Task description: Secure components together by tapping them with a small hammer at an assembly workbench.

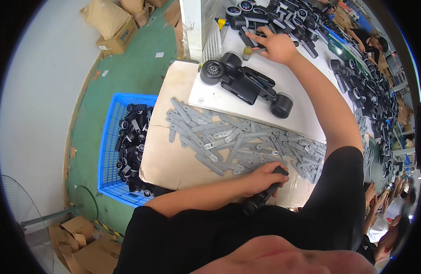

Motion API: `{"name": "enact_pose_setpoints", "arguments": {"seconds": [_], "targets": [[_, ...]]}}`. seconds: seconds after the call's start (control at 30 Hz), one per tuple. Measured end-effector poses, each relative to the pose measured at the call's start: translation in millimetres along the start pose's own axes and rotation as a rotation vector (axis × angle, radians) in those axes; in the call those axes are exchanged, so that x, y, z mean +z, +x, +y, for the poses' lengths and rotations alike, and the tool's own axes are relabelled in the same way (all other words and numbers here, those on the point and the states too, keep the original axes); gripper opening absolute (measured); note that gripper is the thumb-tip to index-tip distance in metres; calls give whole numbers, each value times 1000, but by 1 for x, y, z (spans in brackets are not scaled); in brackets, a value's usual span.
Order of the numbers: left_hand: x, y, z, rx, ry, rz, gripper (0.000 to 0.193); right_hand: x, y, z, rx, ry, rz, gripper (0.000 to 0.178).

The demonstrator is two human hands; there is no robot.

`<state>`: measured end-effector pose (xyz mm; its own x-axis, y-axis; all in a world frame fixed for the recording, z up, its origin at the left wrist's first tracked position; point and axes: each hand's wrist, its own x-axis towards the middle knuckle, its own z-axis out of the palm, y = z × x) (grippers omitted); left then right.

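Note:
My left hand (264,179), close to my body, is wrapped round a black elongated part (260,199) with a round vented end. Far up the table my right hand (278,47) reaches into a pile of black parts (283,20), its forefinger stretched toward one of them. A small hammer-like tool with a yellowish head (247,53) sticks out from under that hand and seems held in it. A larger black assembly (249,84) with round vented ends lies on the white board between my hands. Many flat grey strips (219,137) are strewn over the cardboard nearer me.
Left of the table, a blue crate (107,150) holds black parts. Cardboard boxes (117,39) stand along the wall, and torn cartons (89,244) lie at lower left. A white post (191,27) rises at the table's far left corner. Other people (373,43) work at right.

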<state>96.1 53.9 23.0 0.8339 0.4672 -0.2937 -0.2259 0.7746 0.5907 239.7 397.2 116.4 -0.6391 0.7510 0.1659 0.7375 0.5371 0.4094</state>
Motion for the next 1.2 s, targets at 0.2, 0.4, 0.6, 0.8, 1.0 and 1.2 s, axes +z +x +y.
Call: {"name": "enact_pose_setpoints", "arguments": {"seconds": [0.2,0.4,0.6,0.8,1.0,1.2], "targets": [[2,0,3,-18,29,14,27,42,20,49,121,-38,17,79],[4,-1,10,-15,33,15,25,89,40,92,305,-104,167,75],[5,-2,16,0,56,17,24,71,50,95,542,160,316,41],[4,3,0,-10,92,8,28,12,11,67,684,675,402,40],[0,-3,-1,-22,80,-52,26,-164,-83,24,374,1451,-42,43],[-5,-2,-2,7,66,-60,26,-313,-145,24,236,438,616,39]]}}
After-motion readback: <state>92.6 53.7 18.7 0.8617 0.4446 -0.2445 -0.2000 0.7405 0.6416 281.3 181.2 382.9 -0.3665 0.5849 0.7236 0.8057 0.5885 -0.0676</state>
